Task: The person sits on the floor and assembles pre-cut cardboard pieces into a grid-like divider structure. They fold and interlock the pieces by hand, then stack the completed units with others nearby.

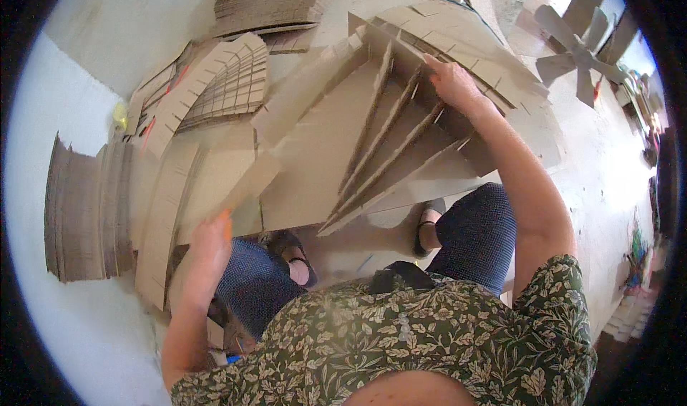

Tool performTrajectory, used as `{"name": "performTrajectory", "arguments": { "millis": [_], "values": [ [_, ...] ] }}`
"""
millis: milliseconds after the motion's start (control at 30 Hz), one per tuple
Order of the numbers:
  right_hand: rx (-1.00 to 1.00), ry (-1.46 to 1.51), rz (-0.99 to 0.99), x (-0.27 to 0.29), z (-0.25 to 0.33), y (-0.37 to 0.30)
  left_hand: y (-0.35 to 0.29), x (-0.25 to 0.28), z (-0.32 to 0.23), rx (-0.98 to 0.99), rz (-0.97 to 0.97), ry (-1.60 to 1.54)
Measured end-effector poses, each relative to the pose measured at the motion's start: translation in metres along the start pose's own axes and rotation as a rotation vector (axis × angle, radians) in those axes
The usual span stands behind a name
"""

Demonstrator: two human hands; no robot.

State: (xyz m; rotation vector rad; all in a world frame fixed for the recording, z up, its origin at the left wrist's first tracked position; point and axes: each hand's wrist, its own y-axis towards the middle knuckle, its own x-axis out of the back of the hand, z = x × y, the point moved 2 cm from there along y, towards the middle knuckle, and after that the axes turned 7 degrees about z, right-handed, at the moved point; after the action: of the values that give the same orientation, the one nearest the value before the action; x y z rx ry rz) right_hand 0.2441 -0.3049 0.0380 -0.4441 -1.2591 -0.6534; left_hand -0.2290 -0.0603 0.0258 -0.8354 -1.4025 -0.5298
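Observation:
My right hand (458, 87) grips the upper edge of a slotted cardboard strip (401, 44) that stands on edge. Several long cardboard strips (386, 130) are set into it and fan toward me, their near ends close together. My left hand (207, 247) is closed at the lower end of a short cardboard piece (252, 180), which is smeared by motion. A small orange thing shows at its fingertips, too blurred to name. Beneath the fanned strips lies a flat cardboard sheet (308, 184) on the work surface.
Slotted curved cardboard pieces (229, 84) lie in a pile at the left. Stacks of cardboard stand at the far left (86, 213) and at the back (268, 5). More slotted strips (458, 37) lie beyond my right hand. A fan (581, 51) is at the far right.

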Motion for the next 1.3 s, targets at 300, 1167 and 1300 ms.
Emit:
{"name": "performTrajectory", "arguments": {
  "millis": [300, 1167, 1300],
  "values": [
    [0.121, 1.147, 0.13, 0.035, 0.105, -0.09, -0.08, 0.118, -0.067, -0.112, -0.637, 0.056],
    [-0.079, 1.002, -0.639, 0.023, -0.039, -0.209, 0.15, 0.068, -0.18, -0.214, -0.079, 0.014],
    [-0.121, 1.017, -0.518, 0.029, -0.031, -0.209, 0.114, 0.055, -0.169, -0.555, -0.466, -0.054]
  ]
}}
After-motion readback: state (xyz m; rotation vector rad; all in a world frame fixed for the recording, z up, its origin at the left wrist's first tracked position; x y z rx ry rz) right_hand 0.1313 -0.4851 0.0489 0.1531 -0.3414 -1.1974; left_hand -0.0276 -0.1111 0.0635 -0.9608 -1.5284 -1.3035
